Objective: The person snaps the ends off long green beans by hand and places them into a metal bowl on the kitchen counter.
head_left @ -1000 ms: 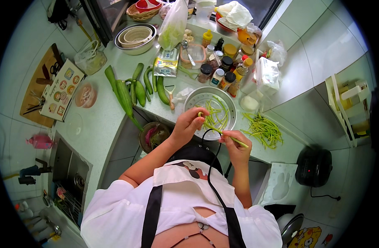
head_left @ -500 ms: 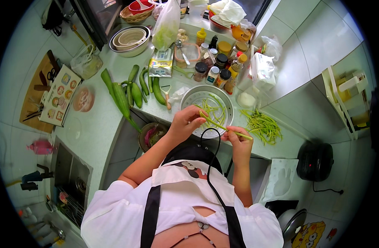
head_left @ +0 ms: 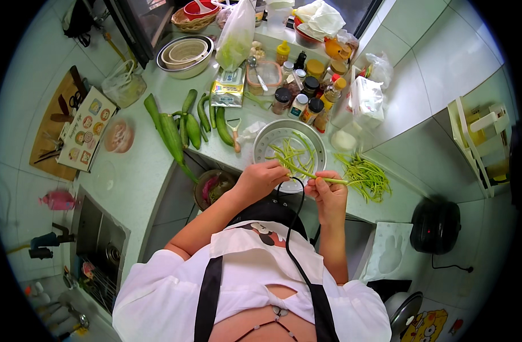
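Observation:
A long green stalk (head_left: 304, 172) slants between my hands over the near rim of a round metal strainer bowl (head_left: 260, 135). My right hand (head_left: 331, 196) pinches it between thumb and fingers, and its right end sticks out past them. At the left end my left hand (head_left: 263, 178) has its fingers closed on the stalk; the fingertips partly hide that end. Several thin green stalks (head_left: 298, 149) lie inside the bowl. To its right, a loose heap of similar stalks (head_left: 368, 178) rests on the counter.
Green gourds (head_left: 172, 138) and a peeler (head_left: 235, 135) lie left of the bowl. Behind it stand seasoning jars (head_left: 299, 106) and a plastic box (head_left: 263, 77). A bin (head_left: 207, 190) sits below the counter edge; a black cable (head_left: 295, 228) hangs before me.
My left hand has moved slightly down and right along the stalk. My right hand still holds it. The counter appears shifted a little to the right in the picture.

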A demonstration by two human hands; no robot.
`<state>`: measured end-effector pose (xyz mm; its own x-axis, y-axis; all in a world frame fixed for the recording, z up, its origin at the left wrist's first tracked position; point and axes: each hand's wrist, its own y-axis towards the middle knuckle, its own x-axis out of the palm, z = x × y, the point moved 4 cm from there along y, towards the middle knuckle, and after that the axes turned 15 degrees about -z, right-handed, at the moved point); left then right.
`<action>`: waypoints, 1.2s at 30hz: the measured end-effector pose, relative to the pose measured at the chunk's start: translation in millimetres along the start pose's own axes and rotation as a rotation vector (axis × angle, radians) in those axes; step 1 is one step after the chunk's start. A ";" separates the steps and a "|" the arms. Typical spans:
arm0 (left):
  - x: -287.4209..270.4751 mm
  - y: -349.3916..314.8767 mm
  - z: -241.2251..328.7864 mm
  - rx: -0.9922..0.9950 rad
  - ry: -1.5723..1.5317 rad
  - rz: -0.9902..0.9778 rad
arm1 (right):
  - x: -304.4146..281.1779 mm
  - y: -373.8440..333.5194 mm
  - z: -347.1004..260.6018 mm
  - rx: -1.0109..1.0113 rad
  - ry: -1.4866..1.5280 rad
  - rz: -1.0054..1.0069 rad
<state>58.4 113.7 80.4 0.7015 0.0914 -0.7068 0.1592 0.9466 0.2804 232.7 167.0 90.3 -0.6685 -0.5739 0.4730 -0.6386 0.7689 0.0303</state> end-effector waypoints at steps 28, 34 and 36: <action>-30.8 -48.6 -55.6 -0.386 0.098 0.082 | 24.1 11.5 -12.0 -0.051 -1.254 -0.123; -32.0 10.5 6.5 0.034 0.092 0.108 | 28.4 13.9 -14.4 -0.009 -1.279 -0.164; -24.2 11.7 11.3 0.104 0.092 0.100 | 28.3 14.1 -14.7 0.009 -1.287 -0.179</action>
<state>51.2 119.1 108.2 0.6518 0.2158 -0.7270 0.1663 0.8946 0.4147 210.5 165.8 117.1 -0.4547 -0.5287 -0.7167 -0.7557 0.6549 -0.0037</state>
